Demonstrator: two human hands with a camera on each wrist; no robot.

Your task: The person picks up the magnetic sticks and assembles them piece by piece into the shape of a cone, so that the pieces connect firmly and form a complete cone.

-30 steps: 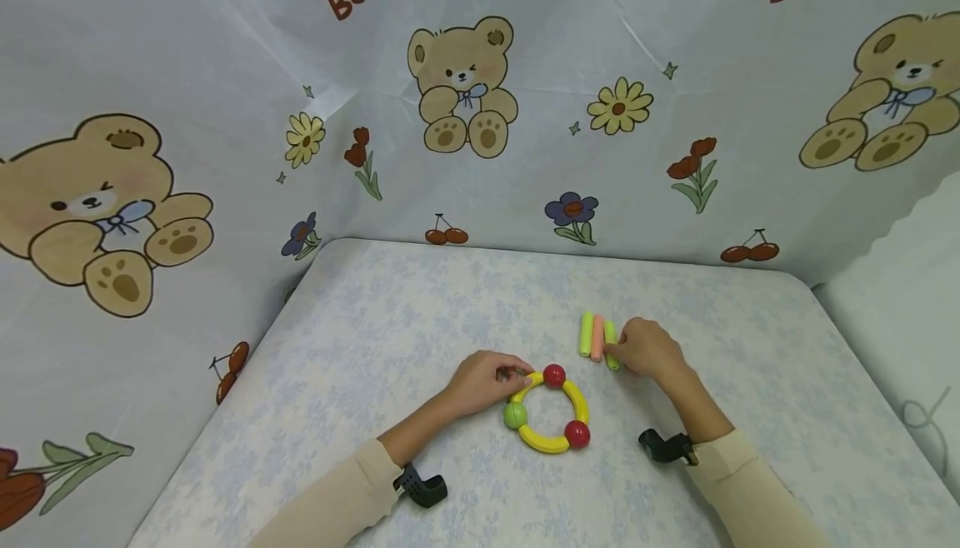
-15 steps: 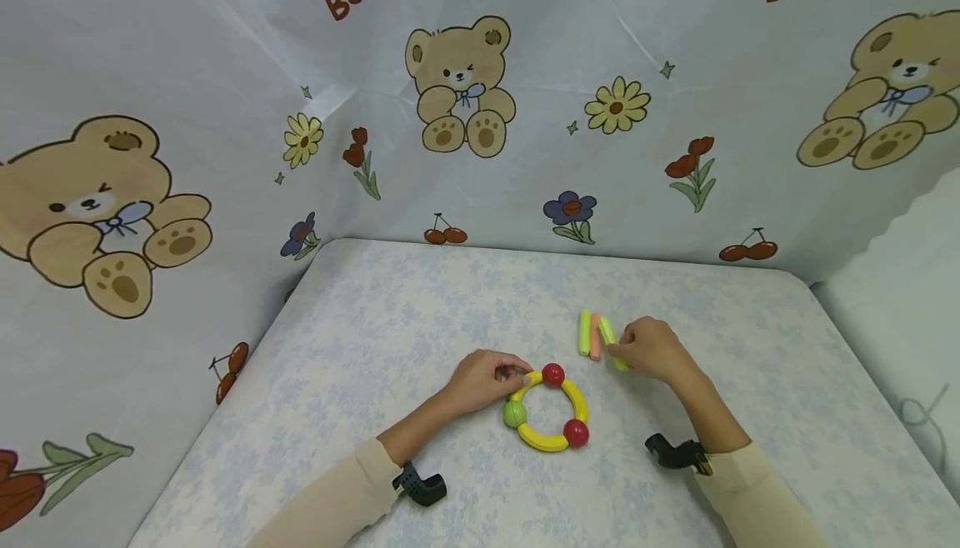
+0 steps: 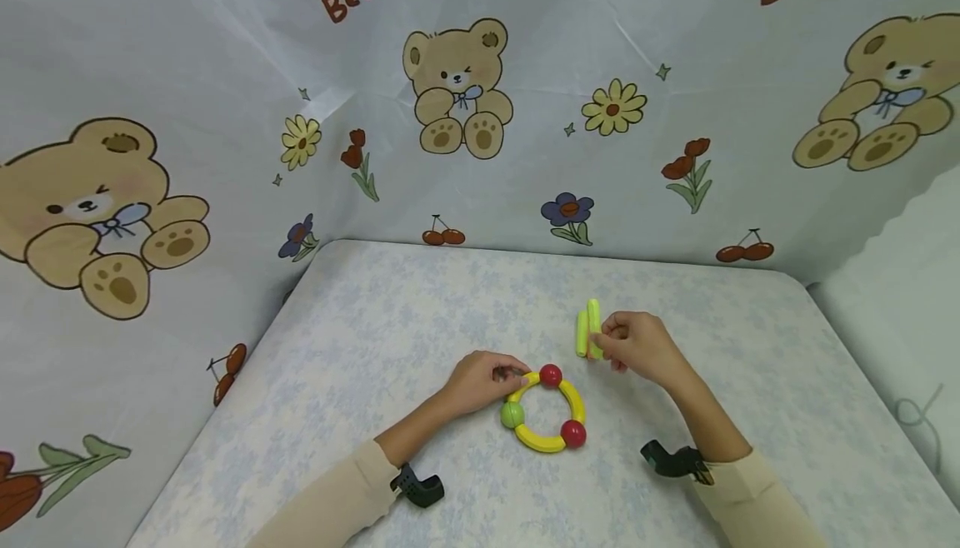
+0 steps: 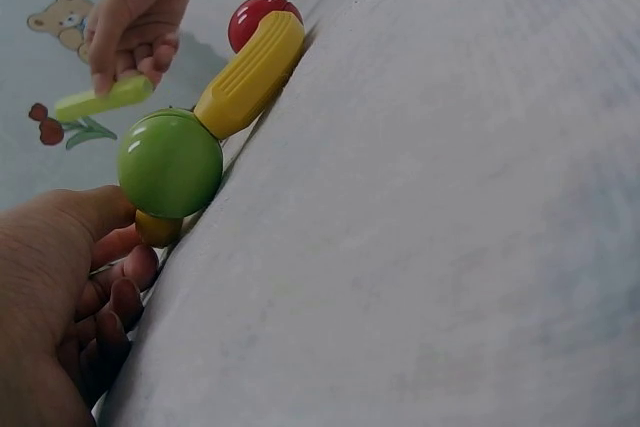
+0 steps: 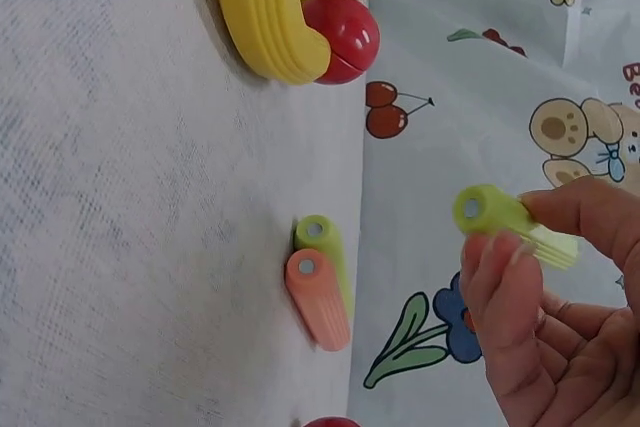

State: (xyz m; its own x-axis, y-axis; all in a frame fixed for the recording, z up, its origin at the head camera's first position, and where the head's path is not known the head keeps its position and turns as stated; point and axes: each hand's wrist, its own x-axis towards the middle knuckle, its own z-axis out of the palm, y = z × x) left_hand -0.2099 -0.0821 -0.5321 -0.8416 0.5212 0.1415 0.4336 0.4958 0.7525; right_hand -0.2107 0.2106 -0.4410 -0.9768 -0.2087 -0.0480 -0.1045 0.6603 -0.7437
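In the head view my left hand (image 3: 480, 381) pinches the upper left of a ring of curved yellow magnetic sticks (image 3: 542, 443) joined by a green ball (image 3: 513, 415) and two red balls (image 3: 573, 433). The ring lies flat on the table. Between thumb and fingers, my right hand (image 3: 637, 346) holds a straight lime-green magnetic stick (image 5: 490, 209), raised off the tabletop, a silver disc showing at its end. Below it a pink magnetic stick (image 5: 320, 297) lies alongside a second lime-green stick (image 3: 582, 336). From the head camera, the held stick mostly covers the pink one.
The table (image 3: 420, 298) has a pale blue mottled cover. Behind it and to the left hangs a white cloth (image 3: 525, 181) printed with bears and flowers. At the bottom of the right wrist view peeks the top of a red ball (image 5: 332, 422).
My right hand has picked up the rightmost lime-green stick from the row of three, turned it and carried it left over the pink one. My left hand and the ring have stayed put.
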